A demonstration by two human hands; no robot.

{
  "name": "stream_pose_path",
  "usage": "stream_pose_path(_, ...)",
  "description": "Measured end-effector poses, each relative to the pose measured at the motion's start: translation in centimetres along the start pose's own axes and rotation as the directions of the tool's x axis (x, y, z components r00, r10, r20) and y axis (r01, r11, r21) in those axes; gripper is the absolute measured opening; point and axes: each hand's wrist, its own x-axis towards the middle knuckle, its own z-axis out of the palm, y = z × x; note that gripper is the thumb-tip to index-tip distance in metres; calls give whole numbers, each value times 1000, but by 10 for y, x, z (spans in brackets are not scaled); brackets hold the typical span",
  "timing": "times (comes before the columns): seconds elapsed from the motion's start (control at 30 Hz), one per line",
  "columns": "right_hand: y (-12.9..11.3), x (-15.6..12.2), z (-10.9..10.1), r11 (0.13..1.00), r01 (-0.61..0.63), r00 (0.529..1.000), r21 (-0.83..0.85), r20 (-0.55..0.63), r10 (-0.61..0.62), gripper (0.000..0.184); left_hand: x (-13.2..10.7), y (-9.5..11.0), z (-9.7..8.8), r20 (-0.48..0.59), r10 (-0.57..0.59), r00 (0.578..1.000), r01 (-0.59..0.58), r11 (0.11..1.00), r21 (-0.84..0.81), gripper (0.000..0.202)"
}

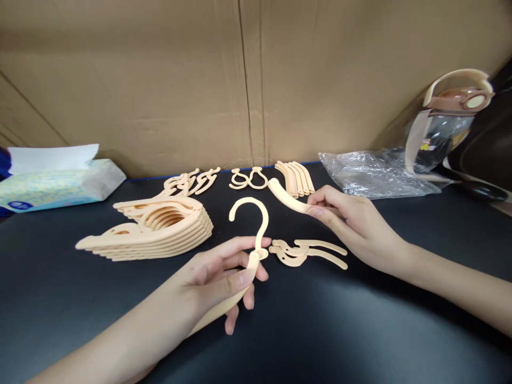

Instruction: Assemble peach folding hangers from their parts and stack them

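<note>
My left hand (218, 280) is closed round a peach plastic hanger arm with a hook (250, 221) standing up from its end. My right hand (352, 221) pinches the end of a curved peach hanger arm (286, 196), held just above the black table (360, 330). Between the hands lie two loose peach arm pieces (306, 252) on the table. A stack of several folded peach hangers (160, 229) sits to the left of my left hand.
Along the back lie loose hooks (248, 178), a row of curved arms (298, 177) and branched pieces (192, 183). A tissue pack (52, 181) is at far left. A crumpled clear bag (372, 173) and a bottle (448, 128) are at right. A cardboard wall (240, 80) stands behind.
</note>
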Motion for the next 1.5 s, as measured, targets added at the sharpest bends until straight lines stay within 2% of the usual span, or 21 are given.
stream_pose_path(0.2,-3,-6,-2,996,43,998,78,47,-47,15,-1,3,3,-16,-29,999,29,999,20,35)
stream_pose_path(0.33,-4,-7,-5,983,170,984,69,44,-173,14,-3,13,10,-65,-103,992,105,994,20,28)
stream_pose_path(0.43,-6,-7,-5,961,270,957,62,95,-274,15,-5,17,14,-90,-136,987,138,990,18,24)
stream_pose_path(0.6,-7,-6,-4,933,353,918,71,168,-360,12,-5,16,14,-117,-145,983,149,988,30,14)
stream_pose_path(0.7,-7,-7,-3,908,416,882,43,223,-415,18,-4,16,13,-113,-153,982,155,988,10,10)
stream_pose_path(0.8,-8,-9,-1,868,494,851,-47,228,-472,30,-4,18,14,-119,-163,979,165,986,2,11)
stream_pose_path(0.9,-9,-11,1,822,557,824,-118,199,-530,29,-3,18,13,-137,-161,977,163,987,2,13)
stream_pose_path(1.17,-14,-13,1,747,611,792,-262,176,-585,24,-1,7,6,-105,-195,975,201,978,47,46)
stream_pose_path(1.5,-20,-15,-1,670,625,769,-401,168,-617,16,-4,17,10,-99,-233,968,237,971,32,30)
